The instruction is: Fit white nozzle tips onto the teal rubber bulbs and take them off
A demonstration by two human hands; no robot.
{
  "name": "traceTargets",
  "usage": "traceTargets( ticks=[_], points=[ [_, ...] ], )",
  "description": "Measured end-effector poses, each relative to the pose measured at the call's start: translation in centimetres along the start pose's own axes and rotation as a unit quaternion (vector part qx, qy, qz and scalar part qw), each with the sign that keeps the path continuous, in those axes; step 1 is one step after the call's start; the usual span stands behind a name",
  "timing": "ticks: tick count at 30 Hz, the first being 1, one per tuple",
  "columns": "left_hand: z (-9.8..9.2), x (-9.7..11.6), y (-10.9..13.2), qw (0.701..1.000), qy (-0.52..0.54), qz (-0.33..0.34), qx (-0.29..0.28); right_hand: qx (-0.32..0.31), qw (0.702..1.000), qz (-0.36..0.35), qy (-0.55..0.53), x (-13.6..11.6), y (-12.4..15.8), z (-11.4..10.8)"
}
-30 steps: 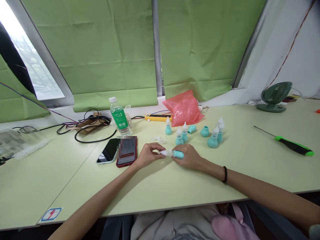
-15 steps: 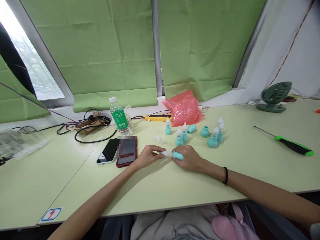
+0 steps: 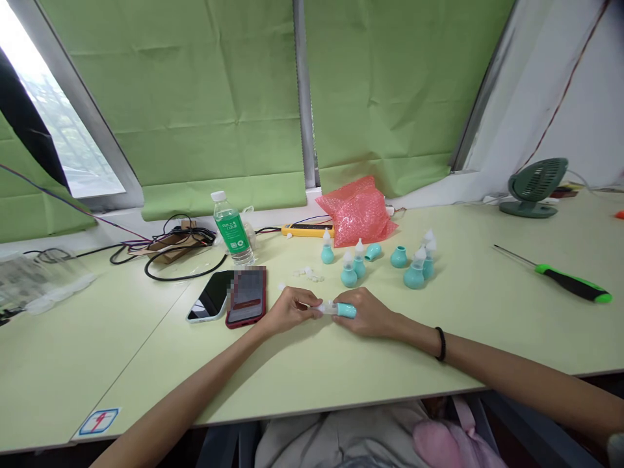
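Observation:
A small teal bulb with a clear nozzle lies sideways between both my hands, just above the pale green table. My right hand grips its teal bulb end. My left hand pinches the clear nozzle tip. Behind them stand several more teal bulbs, some upright with clear nozzles, two without. A few small clear parts lie loose just beyond my left hand.
Two phones lie left of my hands. Further back are a green-labelled water bottle, tangled black cables, a yellow tool and pink bubble wrap. At the right lie a green-handled screwdriver and a small fan.
Both hands have drawn slightly nearer to me with the bulb. My left fingers have closed further over the nozzle tip.

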State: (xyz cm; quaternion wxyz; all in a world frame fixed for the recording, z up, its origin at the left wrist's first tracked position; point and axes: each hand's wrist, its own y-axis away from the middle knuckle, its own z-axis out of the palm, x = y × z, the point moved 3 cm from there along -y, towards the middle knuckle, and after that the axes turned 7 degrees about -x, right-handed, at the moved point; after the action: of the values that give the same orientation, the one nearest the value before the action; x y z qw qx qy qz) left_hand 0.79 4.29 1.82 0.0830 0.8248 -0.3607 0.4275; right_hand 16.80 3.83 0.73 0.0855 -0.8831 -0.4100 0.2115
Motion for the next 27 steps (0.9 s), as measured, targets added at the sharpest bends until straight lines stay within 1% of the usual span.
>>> traceTargets(
  ticks=[5,10,14,24,27],
  points=[
    [0.33,-0.06,0.18,0.999,0.007,0.016,-0.041,-0.031,0.999,-0.036,-0.003,-0.45,0.05,-0.25],
    [0.4,-0.17,0.28,0.999,0.032,0.006,-0.041,-0.046,0.997,-0.049,-0.044,-0.38,-0.05,-0.36],
    [0.42,-0.16,0.25,0.998,0.045,0.01,-0.044,-0.045,0.995,-0.059,-0.06,-0.2,-0.09,-0.31],
    [0.19,-0.26,0.22,0.998,0.068,0.0,-0.008,-0.012,0.996,-0.034,-0.078,0.3,-0.12,0.14],
    [0.21,-0.44,0.13,0.997,0.08,-0.014,0.018,0.0,0.996,-0.028,-0.084,0.23,-0.13,0.2]
  ],
)
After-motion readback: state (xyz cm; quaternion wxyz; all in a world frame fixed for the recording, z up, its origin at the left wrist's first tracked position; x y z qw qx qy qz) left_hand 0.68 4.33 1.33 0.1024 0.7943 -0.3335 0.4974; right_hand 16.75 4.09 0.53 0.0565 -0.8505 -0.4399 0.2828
